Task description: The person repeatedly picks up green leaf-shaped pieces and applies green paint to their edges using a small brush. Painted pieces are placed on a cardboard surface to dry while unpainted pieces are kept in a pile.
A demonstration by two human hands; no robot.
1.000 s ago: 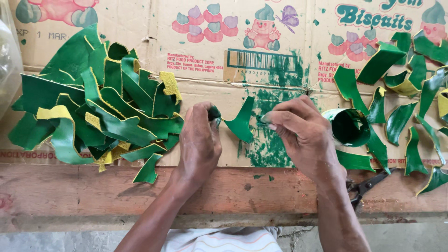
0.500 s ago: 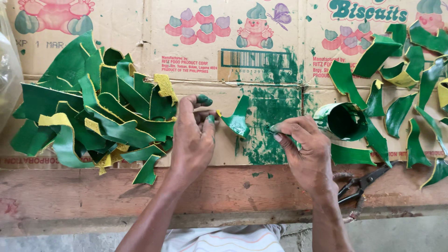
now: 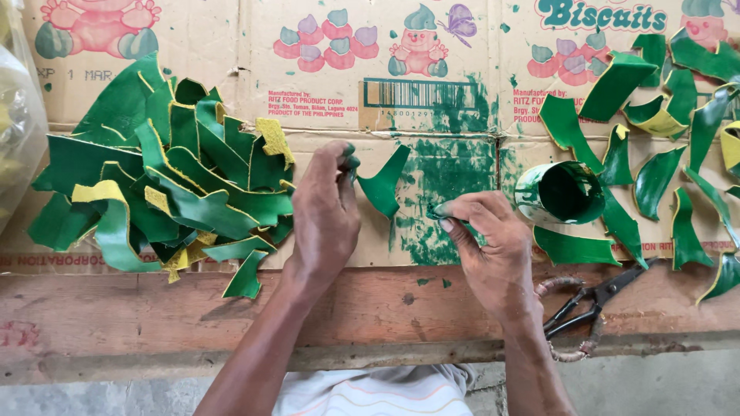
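Observation:
My left hand (image 3: 327, 212) pinches a curved, leaf-shaped green piece (image 3: 383, 183) by its upper left tip and holds it over the flattened cardboard box (image 3: 432, 46). My right hand (image 3: 489, 246) is just right of and below that piece, apart from it. Its green-stained fingertips are pinched on a small green-stained bit, too small to make out. A small cup of green paint (image 3: 560, 192) lies tilted on the cardboard to the right of my right hand.
A heap of green and yellow leaf-shaped pieces (image 3: 166, 185) lies at the left. Several more green pieces (image 3: 655, 177) are spread out at the right. Scissors with wrapped handles (image 3: 582, 304) rest on the wooden board (image 3: 116, 308). A clear plastic bag (image 3: 15, 115) sits at the far left edge.
My right hand left the green piece, reached towards the paint cup, and now sits between the two. My left hand rose slightly with the piece.

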